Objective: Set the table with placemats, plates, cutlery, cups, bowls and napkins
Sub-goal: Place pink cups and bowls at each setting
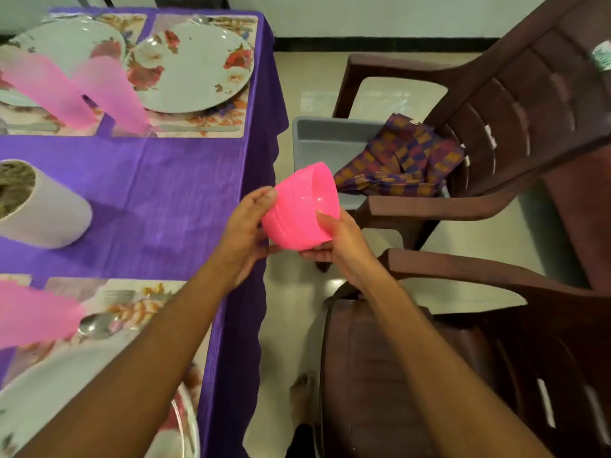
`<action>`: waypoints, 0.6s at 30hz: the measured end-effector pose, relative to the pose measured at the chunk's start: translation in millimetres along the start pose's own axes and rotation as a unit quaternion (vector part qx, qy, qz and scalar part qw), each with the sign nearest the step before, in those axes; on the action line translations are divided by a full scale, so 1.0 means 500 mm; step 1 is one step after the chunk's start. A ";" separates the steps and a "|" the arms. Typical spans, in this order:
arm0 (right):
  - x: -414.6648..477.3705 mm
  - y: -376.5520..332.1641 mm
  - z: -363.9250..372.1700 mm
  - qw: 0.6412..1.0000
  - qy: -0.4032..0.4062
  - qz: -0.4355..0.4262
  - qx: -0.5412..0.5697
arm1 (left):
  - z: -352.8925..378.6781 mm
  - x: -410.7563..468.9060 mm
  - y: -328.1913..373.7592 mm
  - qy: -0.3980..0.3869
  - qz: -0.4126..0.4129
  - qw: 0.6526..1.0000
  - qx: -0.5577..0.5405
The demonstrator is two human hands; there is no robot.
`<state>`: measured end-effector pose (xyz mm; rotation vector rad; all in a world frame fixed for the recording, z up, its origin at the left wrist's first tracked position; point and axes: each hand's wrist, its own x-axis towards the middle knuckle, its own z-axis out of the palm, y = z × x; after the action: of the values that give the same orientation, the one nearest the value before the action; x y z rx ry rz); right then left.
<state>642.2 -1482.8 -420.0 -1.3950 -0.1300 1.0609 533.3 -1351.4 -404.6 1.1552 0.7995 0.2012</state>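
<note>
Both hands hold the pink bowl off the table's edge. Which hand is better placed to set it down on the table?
Left, probably. The left hand grips the pink bowl on the side nearest the purple-clothed table. The right hand supports it from the chair side and would have to reach across.

Left hand [243,233]: bare, no ring or band seen on the visible fingers.
Right hand [344,249]: bare, no glove; thumbnail short and unpainted.
Left forearm [158,338]: uncovered from the wrist to the near edge of view; no sleeve, watch or bracelet shows.
Right forearm [426,355]: uncovered in the same way, wrist bare.
Foot [302,399]: bare, toes showing on the floor, no shoe or sock.
</note>
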 end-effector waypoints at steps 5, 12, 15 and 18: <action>-0.156 0.014 0.047 0.995 -0.035 -0.030 -0.090 | -0.014 -0.201 -0.045 -0.036 -0.030 0.975 -0.217; -0.302 0.089 0.177 0.944 -0.016 -0.227 -0.240 | -0.108 -0.467 -0.090 0.059 -0.025 0.945 -0.322; -0.351 0.131 0.241 0.930 -0.013 -0.247 -0.272 | -0.155 -0.563 -0.112 0.086 -0.030 0.933 -0.348; -0.394 0.166 0.297 0.910 -0.028 -0.254 -0.326 | -0.207 -0.640 -0.137 0.108 -0.030 0.930 -0.351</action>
<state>392.8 -1520.6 -355.0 -1.7834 -0.9115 0.6285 220.2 -1473.4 -334.7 0.4319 0.8552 0.5235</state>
